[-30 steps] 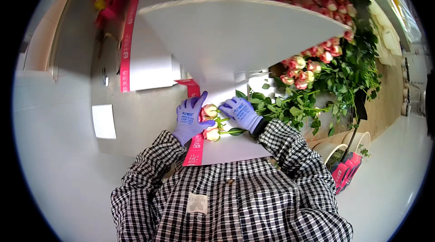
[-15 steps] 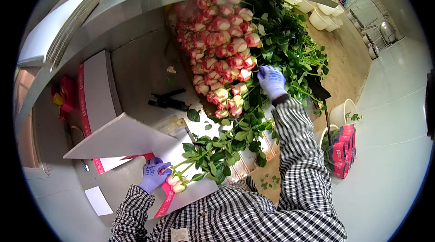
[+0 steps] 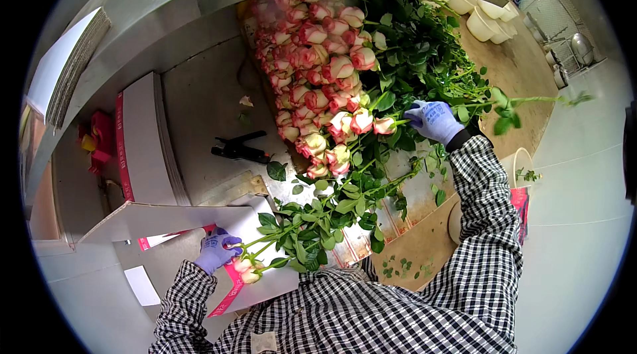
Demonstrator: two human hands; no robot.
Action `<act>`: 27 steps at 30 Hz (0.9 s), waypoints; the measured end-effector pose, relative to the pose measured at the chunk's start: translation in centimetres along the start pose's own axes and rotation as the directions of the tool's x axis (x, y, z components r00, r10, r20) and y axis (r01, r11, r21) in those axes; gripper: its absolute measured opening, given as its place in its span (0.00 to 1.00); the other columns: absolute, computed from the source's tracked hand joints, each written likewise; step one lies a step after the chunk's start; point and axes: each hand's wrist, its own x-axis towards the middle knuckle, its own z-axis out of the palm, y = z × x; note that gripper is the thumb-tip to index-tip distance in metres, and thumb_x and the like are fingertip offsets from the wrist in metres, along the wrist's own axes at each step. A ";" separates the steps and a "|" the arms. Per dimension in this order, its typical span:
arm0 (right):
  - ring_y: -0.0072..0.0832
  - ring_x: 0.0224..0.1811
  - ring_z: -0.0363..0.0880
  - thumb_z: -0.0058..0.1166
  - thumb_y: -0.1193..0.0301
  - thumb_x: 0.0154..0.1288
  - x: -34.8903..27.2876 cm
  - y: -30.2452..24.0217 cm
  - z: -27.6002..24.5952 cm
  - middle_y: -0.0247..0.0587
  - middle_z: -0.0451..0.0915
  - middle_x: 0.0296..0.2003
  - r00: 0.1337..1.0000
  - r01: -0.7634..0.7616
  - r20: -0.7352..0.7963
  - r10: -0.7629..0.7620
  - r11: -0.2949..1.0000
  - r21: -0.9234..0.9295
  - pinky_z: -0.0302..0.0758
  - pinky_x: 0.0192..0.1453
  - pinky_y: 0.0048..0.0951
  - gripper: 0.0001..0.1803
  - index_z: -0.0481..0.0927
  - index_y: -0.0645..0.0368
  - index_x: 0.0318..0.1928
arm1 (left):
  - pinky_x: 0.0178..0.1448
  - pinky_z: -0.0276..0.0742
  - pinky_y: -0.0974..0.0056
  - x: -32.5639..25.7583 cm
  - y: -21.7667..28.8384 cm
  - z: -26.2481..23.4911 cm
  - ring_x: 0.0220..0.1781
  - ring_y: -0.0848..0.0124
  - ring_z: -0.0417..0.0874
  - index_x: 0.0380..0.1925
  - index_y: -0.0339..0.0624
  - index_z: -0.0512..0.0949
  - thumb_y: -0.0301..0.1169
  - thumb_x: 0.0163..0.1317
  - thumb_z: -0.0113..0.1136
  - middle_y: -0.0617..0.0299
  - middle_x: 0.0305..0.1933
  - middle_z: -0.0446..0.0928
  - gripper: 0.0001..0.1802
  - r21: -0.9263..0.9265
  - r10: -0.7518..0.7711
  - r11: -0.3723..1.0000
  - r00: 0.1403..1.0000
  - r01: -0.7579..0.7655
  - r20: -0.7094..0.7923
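My right hand (image 3: 434, 120), in a purple glove, is closed around the stem of a pink-edged white rose (image 3: 385, 126). Its bloom points left over the rose pile, and a leafy stem stretches out to the right past my wrist. At lower left my left hand (image 3: 219, 252), gloved the same way, curls over a rose head that its fingers mostly hide. Beside it lie pale roses (image 3: 247, 270) on a white cardboard wrap (image 3: 275, 282) with a pink edge band, their leafy stems running right. A large pile of pink-and-white roses (image 3: 312, 88) fills the table's far middle.
Black-handled pliers-like tool (image 3: 239, 146) lies left of the pile. A stack of white cardboard sheets (image 3: 149, 141) stands at left, near a red tape dispenser-like object (image 3: 99, 138). A metal shelf edge (image 3: 199, 12) crosses above. White buckets (image 3: 484, 24) are at far right.
My right hand has moved right, drawing a rose and its stem away from the pile. The raised cardboard flap has tilted lower. My left hand has stayed nearly in place by the pale roses.
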 end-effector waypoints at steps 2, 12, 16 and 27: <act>0.39 0.46 0.80 0.55 0.63 0.61 0.5 -0.2 2.7 0.36 0.76 0.53 0.973 0.042 -0.228 -0.037 0.999 0.019 0.77 0.47 0.40 0.21 0.76 0.41 0.57 | 0.53 0.71 0.57 -0.2 0.6 -0.4 0.48 0.60 0.75 0.37 0.55 0.86 0.44 0.46 0.70 0.59 0.41 0.75 0.17 -0.186 -0.068 0.980 0.997 0.076 0.048; 0.46 0.47 0.78 0.63 0.67 0.54 -1.6 -4.0 -2.6 0.45 0.73 0.50 0.975 0.020 -0.220 0.033 0.973 0.231 0.76 0.49 0.43 0.25 0.72 0.49 0.54 | 0.57 0.71 0.59 -0.7 1.2 -0.5 0.52 0.59 0.73 0.40 0.56 0.85 0.44 0.48 0.69 0.55 0.46 0.74 0.17 -0.071 -0.038 0.997 0.999 0.039 0.012; 0.44 0.40 0.80 0.62 0.60 0.58 -8.7 -14.7 -7.9 0.48 0.76 0.42 0.936 0.336 -0.253 -0.246 0.841 0.424 0.78 0.42 0.39 0.27 0.70 0.58 0.55 | 0.58 0.69 0.51 -0.8 0.1 0.3 0.52 0.57 0.75 0.41 0.60 0.84 0.50 0.50 0.65 0.56 0.46 0.77 0.18 -0.059 0.061 0.996 0.992 -0.068 -0.108; 0.38 0.53 0.71 0.52 0.69 0.59 1.3 -41.7 13.4 0.38 0.72 0.47 0.892 0.421 -0.078 -0.444 0.759 0.497 0.68 0.57 0.41 0.20 0.78 0.39 0.53 | 0.62 0.65 0.47 -0.8 -2.5 6.0 0.59 0.50 0.71 0.63 0.44 0.64 0.52 0.41 0.71 0.50 0.59 0.70 0.49 -0.239 -0.004 0.954 0.789 -0.182 -0.615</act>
